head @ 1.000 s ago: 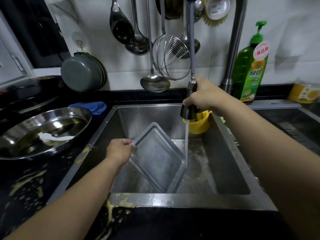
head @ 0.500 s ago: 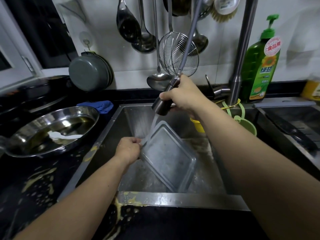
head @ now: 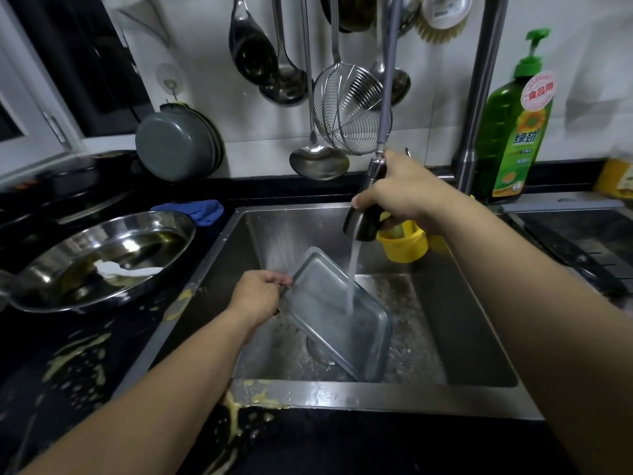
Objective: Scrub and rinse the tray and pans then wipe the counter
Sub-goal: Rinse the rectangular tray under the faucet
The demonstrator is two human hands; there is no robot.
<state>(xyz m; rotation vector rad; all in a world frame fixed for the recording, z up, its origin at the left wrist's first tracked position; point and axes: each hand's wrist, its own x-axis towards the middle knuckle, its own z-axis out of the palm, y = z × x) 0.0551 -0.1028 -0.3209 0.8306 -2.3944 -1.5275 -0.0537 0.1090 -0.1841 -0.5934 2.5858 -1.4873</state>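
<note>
A rectangular metal tray point(head: 329, 313) stands tilted inside the steel sink point(head: 308, 395), its far corner raised. My left hand point(head: 257, 296) grips the tray's left edge. My right hand point(head: 400, 190) holds the pull-out spray head point(head: 363, 221) above the tray, and a stream of water falls onto the tray's inner face. On the black counter point(head: 68, 371) to the left sits a round steel pan point(head: 99, 258) with oily liquid and white foam in it. Yellowish splatter covers the counter near the sink's left and front rims.
A yellow cup point(head: 404, 245) hangs at the sink's back right. A green dish soap bottle point(head: 513, 132) stands by the faucet column point(head: 479, 97). Ladles and a wire skimmer point(head: 346, 111) hang on the wall. A blue cloth point(head: 195, 210) and grey pans point(head: 178, 145) lie behind the counter.
My right hand swung the spray head from the tray's left corner back to the right, and the water now lands on the tray's middle. My left hand kept its hold.
</note>
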